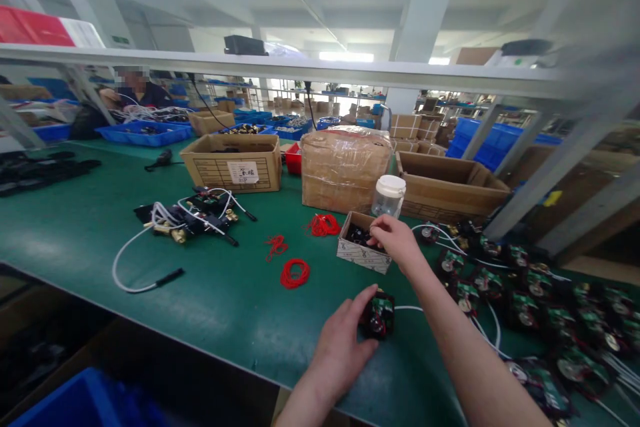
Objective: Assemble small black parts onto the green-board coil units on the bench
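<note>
Big workroom w/ white beams & a long green table (150,240). L hand (340,347) is closed on a black part (379,315) w/ a green board, near the table's front edge. R hand (395,239) dips pinched fingers into a small box (361,255) just behind it; can't tell if they hold anything. White-lid jar (389,195) stands by the box. Red rings (295,273) lie to the left, more parts (520,307) in rows to the right. Wrapped parcel (345,167) sits at the back; another person (135,90) works far off

Left hand (345,343) holds a black part (379,315) on a green table (225,293); right hand (395,240) reaches into a small box (357,255).
</note>
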{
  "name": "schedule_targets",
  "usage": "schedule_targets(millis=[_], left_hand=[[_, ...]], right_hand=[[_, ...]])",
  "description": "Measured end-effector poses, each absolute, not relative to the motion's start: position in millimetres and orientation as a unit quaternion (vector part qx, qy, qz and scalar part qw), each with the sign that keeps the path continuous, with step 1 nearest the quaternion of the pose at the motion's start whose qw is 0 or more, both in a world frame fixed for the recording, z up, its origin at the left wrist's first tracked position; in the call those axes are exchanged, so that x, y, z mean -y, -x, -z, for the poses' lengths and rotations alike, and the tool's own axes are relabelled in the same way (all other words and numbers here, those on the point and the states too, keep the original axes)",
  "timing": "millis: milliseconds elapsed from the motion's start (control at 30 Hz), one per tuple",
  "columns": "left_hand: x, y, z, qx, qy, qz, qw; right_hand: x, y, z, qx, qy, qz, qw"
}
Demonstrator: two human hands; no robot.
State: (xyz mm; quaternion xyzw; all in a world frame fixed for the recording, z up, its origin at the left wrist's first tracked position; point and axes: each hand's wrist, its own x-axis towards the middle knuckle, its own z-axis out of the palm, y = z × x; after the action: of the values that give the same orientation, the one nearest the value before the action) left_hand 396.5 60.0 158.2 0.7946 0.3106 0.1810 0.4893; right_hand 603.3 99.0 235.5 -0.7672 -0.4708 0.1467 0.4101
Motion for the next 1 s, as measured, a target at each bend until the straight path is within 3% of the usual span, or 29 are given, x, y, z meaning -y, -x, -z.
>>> schedule_targets(millis=[100,167,267,600,1000], left_hand=[[-56.9,-397.3,-160.0,-0.315,-0.803,-0.176,0.474],[-54.9,-398.2,-160.6,-0.321,-0.805,-0.175,0.468],[-53.1,-401.2,-159.6,-0.323,-0.799,-0.192,0.47],[-48.1,-413.6,-149.9,-0.307,-0.77,-0.254,0.498],[-47.8,-413.6,-154.3,-0.311,-0.778,-0.246,0.488]], right_hand=[[-44.1,-587.0,-227.8,0.434,0.729,-0.179,0.498],[-5.2,-576.7,-214.9,0.346,0.64,-0.258,0.635],[39.7,-564.0,-192.9,0.244,0.571,-0.343,0.705],[69.0,-541.9,-158.9,0.107,0.447,-0.498,0.736],[68.8,-537.4,-148.9,0.168,0.602,-0.37,0.688]])
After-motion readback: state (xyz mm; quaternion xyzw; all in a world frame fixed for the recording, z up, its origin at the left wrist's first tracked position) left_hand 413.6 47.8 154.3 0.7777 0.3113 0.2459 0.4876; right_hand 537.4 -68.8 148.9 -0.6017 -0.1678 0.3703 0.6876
